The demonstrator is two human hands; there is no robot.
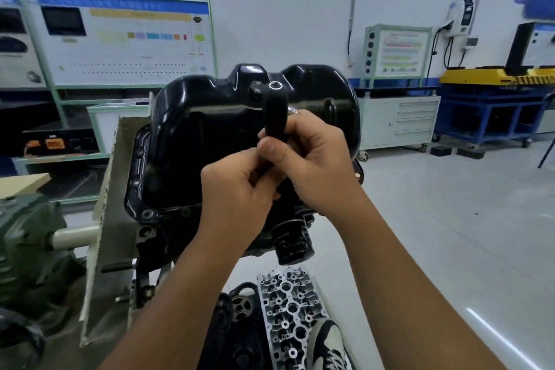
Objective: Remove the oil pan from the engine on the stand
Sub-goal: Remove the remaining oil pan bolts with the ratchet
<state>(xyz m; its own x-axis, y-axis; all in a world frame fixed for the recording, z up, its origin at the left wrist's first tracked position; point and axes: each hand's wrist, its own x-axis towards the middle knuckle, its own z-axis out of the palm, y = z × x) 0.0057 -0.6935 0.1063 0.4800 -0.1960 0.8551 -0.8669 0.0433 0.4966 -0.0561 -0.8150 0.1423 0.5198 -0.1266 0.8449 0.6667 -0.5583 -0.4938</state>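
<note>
Hands meet before black pan: right hand wraps socket tool, left hand pinches its lower end, hidden. Engine mostly blocked.

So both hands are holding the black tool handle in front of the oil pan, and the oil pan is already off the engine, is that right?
Not quite. The head view shows the oil pan still seated on the engine, its flange against the block. The rest holds: the left hand and right hand both grip the black tool handle in front of it.
</note>
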